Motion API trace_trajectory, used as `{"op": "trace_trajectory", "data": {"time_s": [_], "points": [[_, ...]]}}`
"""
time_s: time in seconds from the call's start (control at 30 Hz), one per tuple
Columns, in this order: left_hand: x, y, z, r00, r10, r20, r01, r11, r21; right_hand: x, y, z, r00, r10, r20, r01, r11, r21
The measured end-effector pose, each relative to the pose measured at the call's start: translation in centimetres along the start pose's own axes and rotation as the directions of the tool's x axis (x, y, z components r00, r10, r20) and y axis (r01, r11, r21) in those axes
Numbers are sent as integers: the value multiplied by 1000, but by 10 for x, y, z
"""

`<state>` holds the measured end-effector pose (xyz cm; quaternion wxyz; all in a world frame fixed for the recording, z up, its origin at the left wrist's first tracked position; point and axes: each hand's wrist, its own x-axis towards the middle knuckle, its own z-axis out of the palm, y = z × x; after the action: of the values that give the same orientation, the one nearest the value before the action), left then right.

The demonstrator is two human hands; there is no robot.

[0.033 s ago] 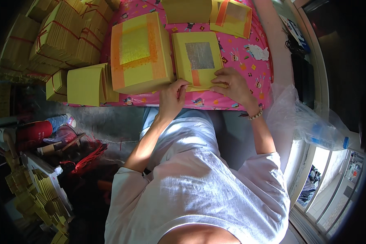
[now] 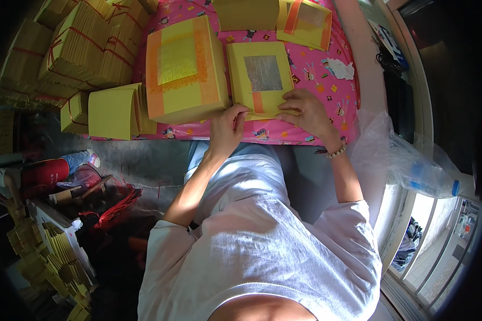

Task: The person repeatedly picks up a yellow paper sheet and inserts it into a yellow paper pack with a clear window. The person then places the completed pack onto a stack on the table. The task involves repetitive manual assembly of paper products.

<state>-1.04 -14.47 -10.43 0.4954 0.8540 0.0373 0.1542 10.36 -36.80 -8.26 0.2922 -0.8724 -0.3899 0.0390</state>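
A yellow sheet of joss paper with a silver foil rectangle and an orange strip lies before me, its near edge folded up. My left hand is closed, thumb and fingertip pinching that edge at its left end. At the right end, the bent fingers and thumb of my right hand close on the same edge; a beaded bracelet circles that wrist. Left of the sheet, close to my left hand, stands a tall stack of joss paper with a gold foil square on top. Whether more sheets lie under the one I hold is hidden.
A pink patterned cloth covers the table. Tied yellow paper bundles crowd the far left; more folded paper lies at the back. Clear plastic hangs at the right. Another person is at the left beside stacked paper.
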Motion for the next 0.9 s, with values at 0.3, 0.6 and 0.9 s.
{"op": "trace_trajectory", "data": {"time_s": [0.3,0.6,0.9], "points": [[0,-5,3,1000,12,-22,-12,1000,-16,0,-4,-2,997,-73,-16,71,994,-88],[0,-7,1,1000,-9,27,8,1000,22,1,2,-1,1000,-24,14,25,999,-39],[1,-4,3,998,49,-26,-50,999,-12,2,-1,-3,999,-33,13,34,999,-37]]}}
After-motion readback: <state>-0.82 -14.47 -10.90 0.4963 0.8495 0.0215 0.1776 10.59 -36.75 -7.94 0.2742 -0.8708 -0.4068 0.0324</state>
